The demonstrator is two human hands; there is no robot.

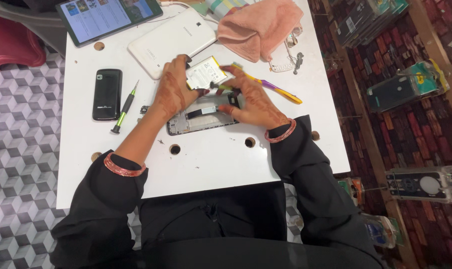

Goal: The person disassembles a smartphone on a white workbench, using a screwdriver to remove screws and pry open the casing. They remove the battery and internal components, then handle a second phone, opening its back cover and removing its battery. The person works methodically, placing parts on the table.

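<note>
Our left hand (173,89) and right hand (253,102) crowd the frame's centre over the opened phone (201,117), so nothing passes between them. Left of centre, a screwdriver (124,107) and a black phone (106,94) block the way. Above, a white tablet (172,41), a pink cloth (260,26) and a dark tablet (107,17) fill the upper edge. We find open white table (211,167) along the lower centre, and at the right of the tabletop below the yellow-purple tool (275,89).
</note>
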